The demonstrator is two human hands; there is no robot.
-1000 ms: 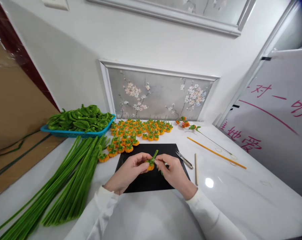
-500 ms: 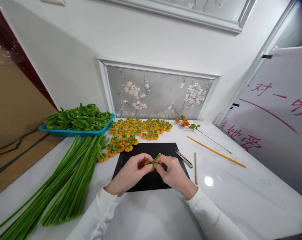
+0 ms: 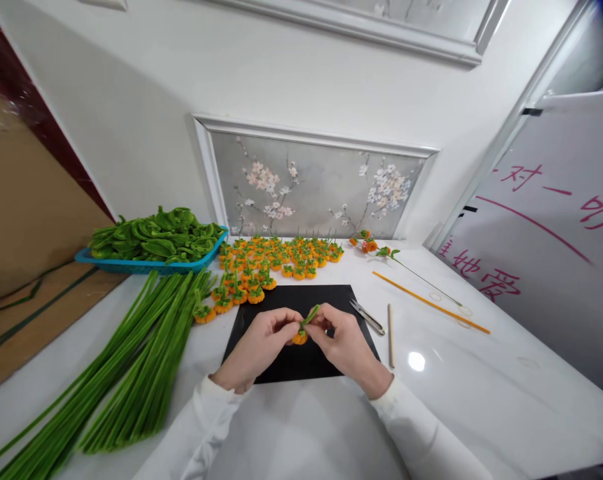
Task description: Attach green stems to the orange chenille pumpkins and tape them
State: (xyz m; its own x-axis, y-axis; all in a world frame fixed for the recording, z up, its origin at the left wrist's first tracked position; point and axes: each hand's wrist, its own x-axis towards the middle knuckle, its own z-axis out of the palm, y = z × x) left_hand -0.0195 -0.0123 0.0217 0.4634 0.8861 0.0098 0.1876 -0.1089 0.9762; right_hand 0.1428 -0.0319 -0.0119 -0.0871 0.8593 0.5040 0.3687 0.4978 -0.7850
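Lower centre of the frame, both grips are closed in a pinch on one small part. Left hand (image 3: 264,343): thumb and fingertips nearly together, at the left side of the orange-and-green piece (image 3: 300,338). Right hand (image 3: 344,343): thumb and fingers pinched at its green stem (image 3: 313,313), which tilts up to the right. Exact fingertip contact partly hidden. Piece sits between the two hands, above the black mat (image 3: 291,367) in picture terms.

Just right of mat: metal snips (image 3: 368,317), tips over its edge; then a pale stick (image 3: 391,335), near upright in the frame. Farther right, an orange strip (image 3: 431,302) lies diagonally. Upper right of mat, an orange flower sprig (image 3: 370,245) on a thin stem.

Beyond mat, centre: rows of finished-looking orange pieces (image 3: 300,272), green tops up. Left of frame: blue tray (image 3: 126,265) heaped with green leaves (image 3: 156,237); below it, long green fuzzy strips (image 3: 136,360), fanned to lower left. All on a white tabletop (image 3: 481,400).
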